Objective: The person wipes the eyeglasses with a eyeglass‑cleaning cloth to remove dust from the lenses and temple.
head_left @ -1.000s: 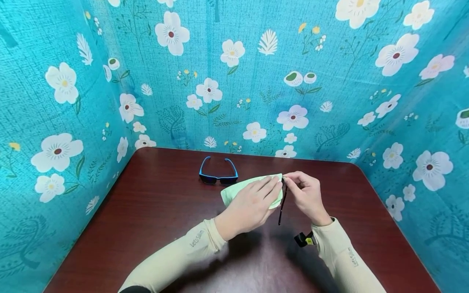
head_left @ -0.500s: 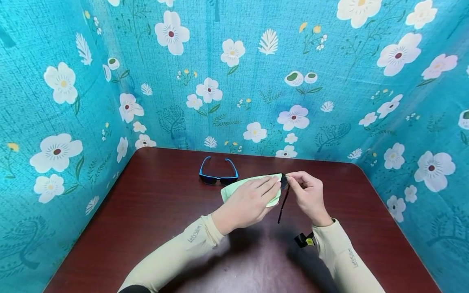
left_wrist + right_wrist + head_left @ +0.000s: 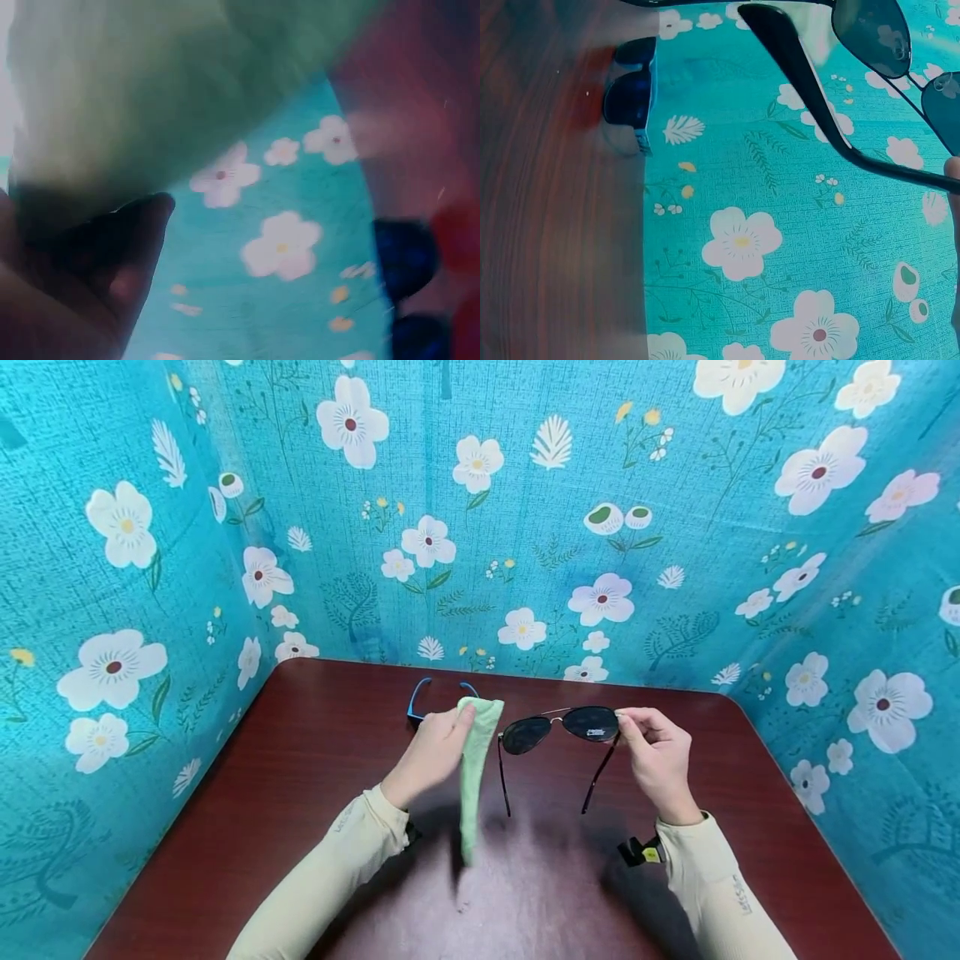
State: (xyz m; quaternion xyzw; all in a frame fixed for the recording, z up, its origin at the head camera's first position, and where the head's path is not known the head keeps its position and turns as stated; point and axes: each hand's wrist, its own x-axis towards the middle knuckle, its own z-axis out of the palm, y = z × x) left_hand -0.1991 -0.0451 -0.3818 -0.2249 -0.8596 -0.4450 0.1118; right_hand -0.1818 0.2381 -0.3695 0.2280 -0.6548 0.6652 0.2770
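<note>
Dark aviator sunglasses (image 3: 592,724) with thin metal rims hang above the table, both temples unfolded toward me. My right hand (image 3: 658,756) pinches them at the right hinge. In the right wrist view, one black temple (image 3: 810,101) crosses the upper part, with a dark lens (image 3: 874,34) beyond. My left hand (image 3: 429,750) grips a pale green cloth (image 3: 474,768) by its top, and the cloth dangles just left of the sunglasses, apart from them. Up close in the left wrist view, the blurred cloth (image 3: 165,90) fills the upper left above my shadowed fingers (image 3: 142,240).
Blue-framed sunglasses (image 3: 417,697) lie on the dark red-brown table (image 3: 315,760), partly hidden behind my left hand and the cloth; their dark lenses (image 3: 630,97) also show in the right wrist view. A turquoise floral curtain (image 3: 420,585) encloses the table's back and sides.
My left hand has drawn the cloth off the aviator sunglasses and moved left, so the cloth hangs down and both lenses show. My right hand has shifted slightly right with the sunglasses.
</note>
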